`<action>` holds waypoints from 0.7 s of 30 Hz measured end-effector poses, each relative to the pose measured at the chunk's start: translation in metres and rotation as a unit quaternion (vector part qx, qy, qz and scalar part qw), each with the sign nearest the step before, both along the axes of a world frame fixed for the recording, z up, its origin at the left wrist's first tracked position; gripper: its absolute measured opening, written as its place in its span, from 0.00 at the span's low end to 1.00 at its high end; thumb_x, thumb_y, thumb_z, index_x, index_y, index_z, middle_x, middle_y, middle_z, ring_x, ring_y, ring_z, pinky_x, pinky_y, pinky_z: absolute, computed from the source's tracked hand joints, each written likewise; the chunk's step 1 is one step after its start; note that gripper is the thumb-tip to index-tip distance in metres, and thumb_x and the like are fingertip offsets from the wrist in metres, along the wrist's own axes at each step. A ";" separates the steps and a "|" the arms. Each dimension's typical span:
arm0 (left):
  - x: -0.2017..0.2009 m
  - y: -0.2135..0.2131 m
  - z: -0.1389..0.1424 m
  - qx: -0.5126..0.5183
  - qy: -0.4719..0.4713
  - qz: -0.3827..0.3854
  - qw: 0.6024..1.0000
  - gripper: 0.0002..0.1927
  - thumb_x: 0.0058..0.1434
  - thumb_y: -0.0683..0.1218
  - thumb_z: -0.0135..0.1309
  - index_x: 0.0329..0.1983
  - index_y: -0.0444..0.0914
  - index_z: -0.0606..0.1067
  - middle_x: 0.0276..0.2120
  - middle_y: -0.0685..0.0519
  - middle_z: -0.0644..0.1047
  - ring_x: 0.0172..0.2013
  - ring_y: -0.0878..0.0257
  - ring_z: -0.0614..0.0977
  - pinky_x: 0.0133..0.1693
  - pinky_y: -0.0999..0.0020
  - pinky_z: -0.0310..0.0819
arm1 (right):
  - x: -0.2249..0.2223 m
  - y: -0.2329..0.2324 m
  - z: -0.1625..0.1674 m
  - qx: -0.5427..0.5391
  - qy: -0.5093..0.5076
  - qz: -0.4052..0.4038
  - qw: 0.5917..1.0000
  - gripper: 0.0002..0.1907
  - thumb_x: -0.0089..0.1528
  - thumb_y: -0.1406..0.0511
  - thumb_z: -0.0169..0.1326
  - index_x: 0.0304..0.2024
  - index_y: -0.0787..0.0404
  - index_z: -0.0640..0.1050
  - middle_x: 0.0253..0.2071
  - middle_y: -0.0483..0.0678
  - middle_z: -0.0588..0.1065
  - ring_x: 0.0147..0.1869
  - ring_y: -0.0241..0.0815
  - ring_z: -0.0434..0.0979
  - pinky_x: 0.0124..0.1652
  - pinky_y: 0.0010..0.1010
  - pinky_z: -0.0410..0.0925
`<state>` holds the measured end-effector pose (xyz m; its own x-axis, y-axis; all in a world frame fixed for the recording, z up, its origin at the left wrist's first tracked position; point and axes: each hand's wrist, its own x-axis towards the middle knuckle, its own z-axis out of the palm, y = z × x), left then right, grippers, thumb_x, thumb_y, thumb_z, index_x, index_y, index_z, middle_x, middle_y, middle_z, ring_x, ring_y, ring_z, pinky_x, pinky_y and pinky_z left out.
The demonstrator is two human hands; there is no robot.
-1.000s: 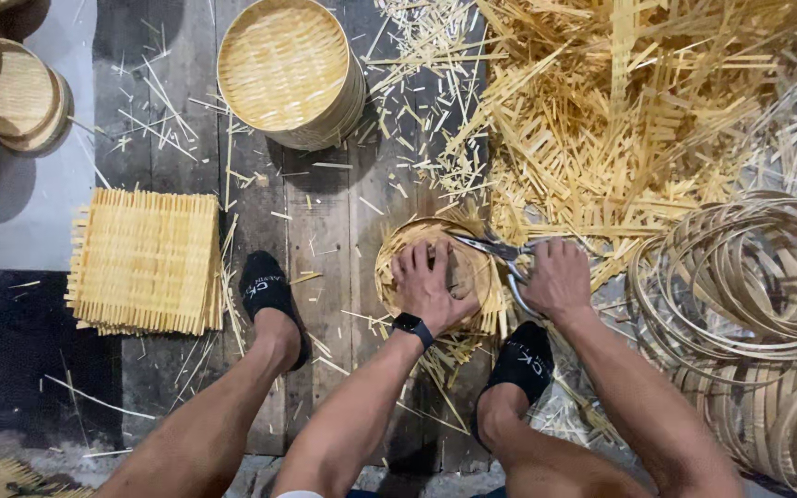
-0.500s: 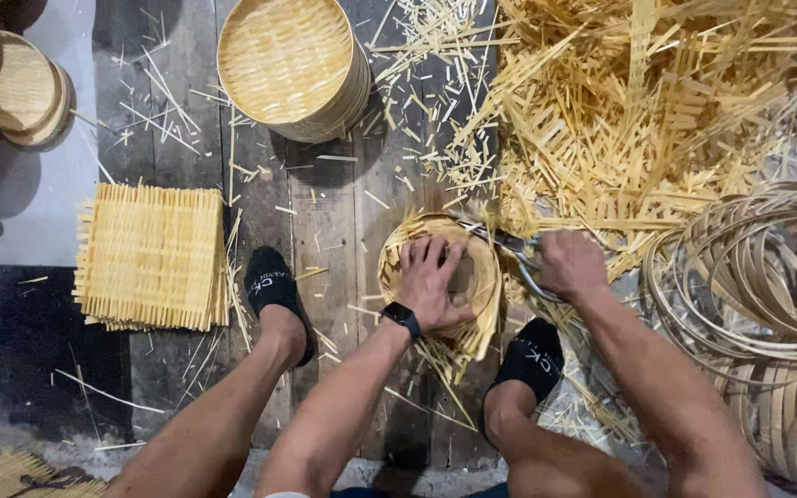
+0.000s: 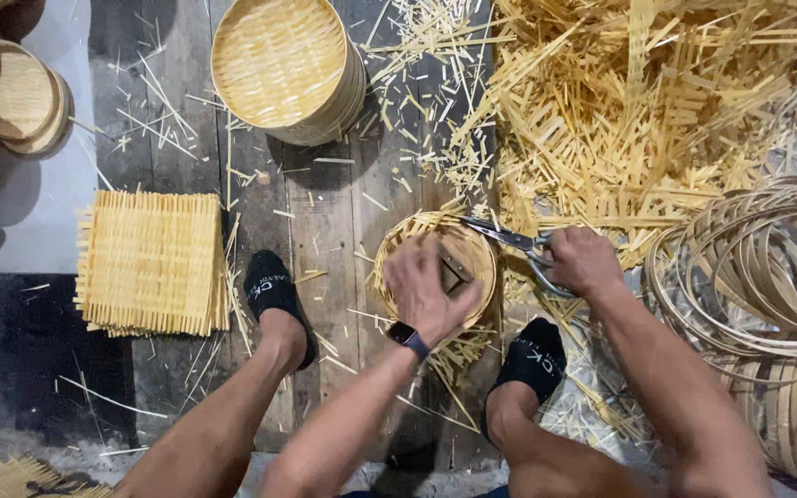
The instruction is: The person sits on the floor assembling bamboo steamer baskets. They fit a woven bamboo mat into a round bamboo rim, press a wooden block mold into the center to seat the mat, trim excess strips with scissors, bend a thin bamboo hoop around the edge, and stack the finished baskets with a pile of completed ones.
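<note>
My left hand [image 3: 428, 290] presses down on a round woven bamboo mat [image 3: 435, 260] set in a ring, flat on the wooden floor between my feet. My right hand [image 3: 583, 261] grips a pair of metal scissors [image 3: 507, 238], whose blades lie along the upper right rim of the round piece. Cut bamboo ends stick out from under the ring. A dark watch sits on my left wrist. Both feet wear black socks.
A stack of square woven bamboo mats [image 3: 152, 263] lies at left. A stack of finished round trays [image 3: 283, 66] stands at top. Bamboo offcuts [image 3: 638, 111] heap at top right, bamboo hoops [image 3: 767, 277] at right. Round lids [image 3: 11, 92] lie far left.
My left hand has shifted on the round piece, turning it a little. The right hand with the scissors has moved slightly right along the rim.
</note>
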<state>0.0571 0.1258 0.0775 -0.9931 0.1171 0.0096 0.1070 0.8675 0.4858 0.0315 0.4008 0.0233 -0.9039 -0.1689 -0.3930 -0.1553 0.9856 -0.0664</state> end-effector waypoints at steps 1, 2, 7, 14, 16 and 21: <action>0.005 0.011 -0.002 0.022 -0.042 0.139 0.989 0.54 0.46 0.74 0.61 0.68 0.37 0.65 0.60 0.36 0.65 0.62 0.42 0.63 0.61 0.36 0.51 | 0.001 0.000 0.002 0.000 -0.001 -0.008 1.000 0.27 0.62 0.46 0.51 0.46 0.62 0.77 0.44 0.57 0.76 0.49 0.52 0.78 0.48 0.45 0.72; 0.005 0.019 -0.005 0.009 -0.061 0.138 0.988 0.52 0.48 0.73 0.59 0.67 0.36 0.66 0.60 0.38 0.66 0.62 0.44 0.64 0.61 0.36 0.51 | 0.000 -0.002 0.003 0.001 -0.002 -0.016 1.000 0.30 0.60 0.43 0.53 0.44 0.64 0.77 0.43 0.58 0.76 0.49 0.53 0.77 0.47 0.45 0.72; 0.006 0.029 -0.017 -0.059 0.007 0.077 0.995 0.45 0.46 0.68 0.59 0.58 0.32 0.73 0.57 0.41 0.72 0.61 0.46 0.69 0.59 0.39 0.53 | 0.002 -0.015 0.008 0.024 0.072 0.012 0.997 0.25 0.61 0.48 0.52 0.46 0.63 0.77 0.42 0.54 0.75 0.49 0.50 0.76 0.49 0.43 0.71; -0.001 0.012 -0.007 -0.052 -0.032 -0.032 0.998 0.41 0.46 0.65 0.60 0.56 0.33 0.75 0.51 0.42 0.74 0.55 0.48 0.73 0.56 0.40 0.54 | -0.001 -0.006 0.009 0.020 0.079 0.003 0.997 0.28 0.60 0.44 0.53 0.43 0.61 0.78 0.40 0.55 0.76 0.47 0.51 0.77 0.45 0.45 0.71; -0.002 0.011 -0.002 -0.055 -0.022 -0.076 0.995 0.43 0.45 0.65 0.61 0.57 0.32 0.74 0.50 0.41 0.74 0.54 0.48 0.73 0.56 0.41 0.54 | -0.003 -0.012 0.007 0.037 0.107 0.026 0.993 0.34 0.53 0.42 0.54 0.42 0.65 0.78 0.39 0.57 0.76 0.45 0.52 0.78 0.45 0.43 0.72; -0.003 -0.003 0.003 -0.024 -0.016 -0.137 0.990 0.40 0.43 0.62 0.63 0.55 0.35 0.75 0.47 0.45 0.75 0.53 0.50 0.74 0.61 0.39 0.52 | -0.005 -0.008 0.010 0.014 0.019 0.023 0.999 0.29 0.64 0.45 0.49 0.49 0.64 0.77 0.44 0.58 0.76 0.49 0.51 0.77 0.51 0.43 0.71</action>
